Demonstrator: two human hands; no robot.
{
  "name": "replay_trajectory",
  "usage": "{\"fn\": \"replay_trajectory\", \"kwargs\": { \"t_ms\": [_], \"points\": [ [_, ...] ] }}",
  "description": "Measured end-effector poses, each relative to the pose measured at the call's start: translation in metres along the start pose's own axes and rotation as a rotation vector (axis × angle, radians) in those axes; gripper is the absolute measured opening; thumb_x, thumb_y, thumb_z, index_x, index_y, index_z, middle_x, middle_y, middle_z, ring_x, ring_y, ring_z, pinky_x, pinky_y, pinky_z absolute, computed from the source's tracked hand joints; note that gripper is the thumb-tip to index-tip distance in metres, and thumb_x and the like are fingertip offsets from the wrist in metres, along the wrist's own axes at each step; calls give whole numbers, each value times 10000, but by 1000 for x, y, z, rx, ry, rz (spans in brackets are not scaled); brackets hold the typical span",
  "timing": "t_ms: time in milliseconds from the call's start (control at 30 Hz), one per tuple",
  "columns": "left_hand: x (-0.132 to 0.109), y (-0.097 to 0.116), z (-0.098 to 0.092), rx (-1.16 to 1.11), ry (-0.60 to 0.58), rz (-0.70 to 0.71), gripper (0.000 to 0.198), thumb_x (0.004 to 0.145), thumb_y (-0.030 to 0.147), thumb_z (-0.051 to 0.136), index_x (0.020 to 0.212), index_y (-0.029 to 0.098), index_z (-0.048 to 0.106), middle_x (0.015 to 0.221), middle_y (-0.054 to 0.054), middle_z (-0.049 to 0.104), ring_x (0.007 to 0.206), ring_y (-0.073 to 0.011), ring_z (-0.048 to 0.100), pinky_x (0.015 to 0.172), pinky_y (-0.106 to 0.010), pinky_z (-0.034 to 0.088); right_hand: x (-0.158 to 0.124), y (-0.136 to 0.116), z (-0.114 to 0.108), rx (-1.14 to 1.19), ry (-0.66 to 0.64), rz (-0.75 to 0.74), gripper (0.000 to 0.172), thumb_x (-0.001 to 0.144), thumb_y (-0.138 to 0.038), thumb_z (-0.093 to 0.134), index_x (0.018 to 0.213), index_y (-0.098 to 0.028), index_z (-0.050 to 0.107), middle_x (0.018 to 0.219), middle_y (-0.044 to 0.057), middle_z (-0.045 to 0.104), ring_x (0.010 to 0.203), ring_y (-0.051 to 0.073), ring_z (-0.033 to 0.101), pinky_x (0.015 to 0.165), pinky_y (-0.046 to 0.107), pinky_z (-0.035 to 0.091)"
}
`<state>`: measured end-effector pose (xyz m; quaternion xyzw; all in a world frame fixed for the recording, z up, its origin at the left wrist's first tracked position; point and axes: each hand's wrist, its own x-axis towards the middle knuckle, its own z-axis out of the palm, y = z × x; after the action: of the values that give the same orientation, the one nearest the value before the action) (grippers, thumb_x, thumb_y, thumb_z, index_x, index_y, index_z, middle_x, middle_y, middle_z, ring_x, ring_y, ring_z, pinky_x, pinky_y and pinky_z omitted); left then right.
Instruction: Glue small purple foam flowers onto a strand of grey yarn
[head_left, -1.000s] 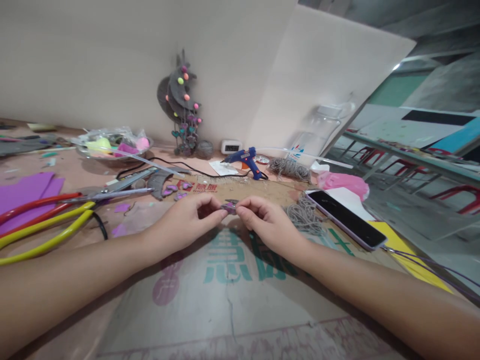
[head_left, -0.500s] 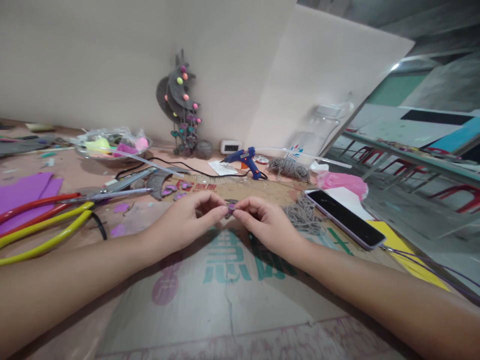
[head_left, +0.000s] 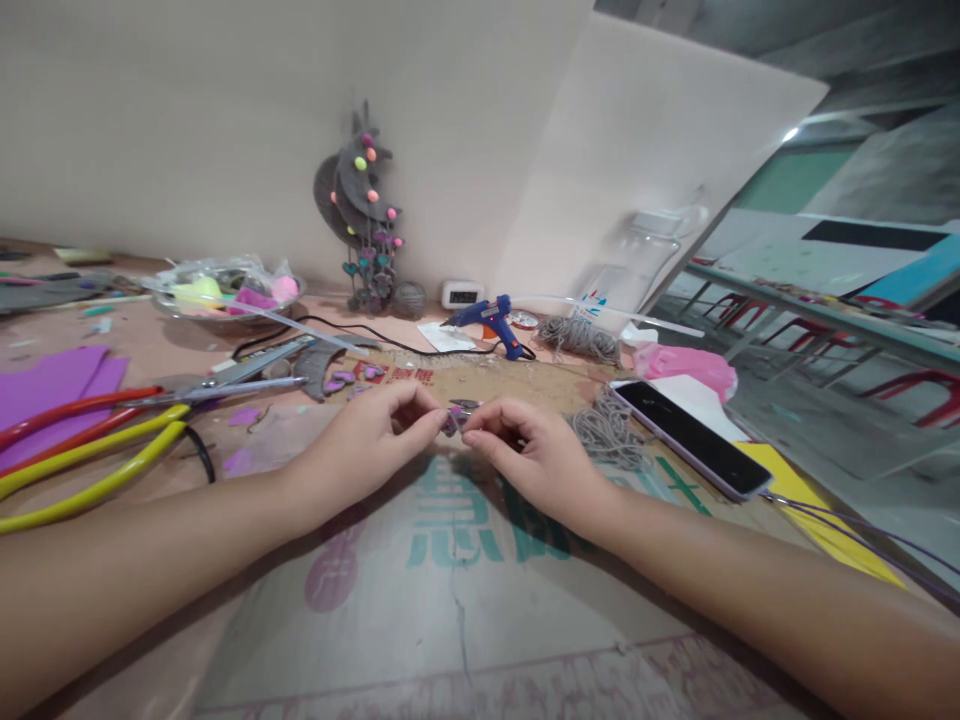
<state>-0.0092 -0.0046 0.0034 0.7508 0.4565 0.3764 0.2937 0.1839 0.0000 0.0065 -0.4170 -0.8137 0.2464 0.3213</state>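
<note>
Between my fingertips, over the printed cardboard (head_left: 390, 610), is a small purple-and-grey felt piece (head_left: 454, 419), mostly hidden. My left hand (head_left: 379, 435) pinches its left side with thumb and forefinger. My right hand (head_left: 536, 455) has thumb and forefinger pressed together at its right edge, where a grey strand seems to show. Several purple-and-grey felt pieces (head_left: 341, 382) lie beyond my left hand, by a grey felt crescent (head_left: 316, 368). Loose grey yarn (head_left: 611, 430) lies just right of my right hand.
A blue glue gun (head_left: 491, 318) stands behind my hands, its black cord running left. Red-handled and yellow-handled tools (head_left: 112, 465) lie at left near purple sheets (head_left: 56, 395). A phone (head_left: 690, 438) rests at right. A moon-shaped hanging ornament (head_left: 364, 190) leans on the wall.
My fingertips have parted slightly, with the right ones a little lower, so more of the felt piece shows. The things on the table stay where they were.
</note>
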Motion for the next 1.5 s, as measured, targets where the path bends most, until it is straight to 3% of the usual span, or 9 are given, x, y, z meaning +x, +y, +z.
{"fn": "replay_trajectory", "kwargs": {
  "t_ms": [233,333,533,633,700,933,1133,1333,1500],
  "points": [
    [0,-1,0,-8,-12,9,153,857,290,494,787,183,579,738,23,633,691,-120,584,626,-223,434,1,-3,0,-3,-39,-11,79,834,-258,548,799,-187,555,641,-32,556,553,78,472,522,196,375],
    [0,0,-1,-9,-1,5,166,860,298,490,776,182,574,728,23,631,681,-122,581,614,-223,431,1,-1,1,27,-32,21,141,810,-297,581,799,-190,489,640,-42,511,550,78,457,501,193,360],
    [-1,0,-1,-30,-6,10,163,860,297,490,787,182,578,732,19,631,692,-129,584,615,-227,433,2,1,1,57,-28,51,252,827,-293,562,1055,-202,507,621,-57,497,554,88,481,526,204,374],
    [0,0,0,-32,-21,19,173,862,311,492,800,178,583,752,13,634,700,-132,586,624,-231,438,3,0,-1,27,-50,71,131,843,-283,535,885,-182,607,661,-23,570,594,93,505,557,210,388],
    [0,0,0,-28,-33,18,205,874,329,472,806,174,587,759,6,636,708,-136,587,629,-235,438,4,-1,-1,14,-60,74,148,844,-273,531,787,-170,621,673,-14,591,604,93,508,563,209,388],
    [0,2,-1,-83,-69,-8,193,860,344,496,876,181,598,815,-7,657,747,-147,608,652,-245,458,4,-3,0,-1,-75,83,146,849,-276,527,808,-173,621,664,-20,590,578,90,507,548,208,390],
    [1,-1,1,-41,-30,-28,176,846,321,502,820,173,593,760,-3,643,669,-134,584,587,-229,435,2,5,-3,-108,21,-37,218,857,-281,531,1055,-189,545,698,-17,572,607,105,521,564,222,409],
    [1,0,0,-17,-48,-15,168,841,303,496,799,172,592,743,7,629,651,-123,550,576,-220,410,3,11,-9,-271,64,-291,135,886,-200,486,887,-171,619,811,40,587,756,130,545,680,256,419],
    [2,1,0,1,-57,-5,148,831,276,502,778,173,595,720,15,618,648,-120,537,584,-220,400,3,9,-10,-265,56,-283,158,894,-253,494,863,-176,629,795,42,604,747,134,555,670,260,419]
  ]
}}
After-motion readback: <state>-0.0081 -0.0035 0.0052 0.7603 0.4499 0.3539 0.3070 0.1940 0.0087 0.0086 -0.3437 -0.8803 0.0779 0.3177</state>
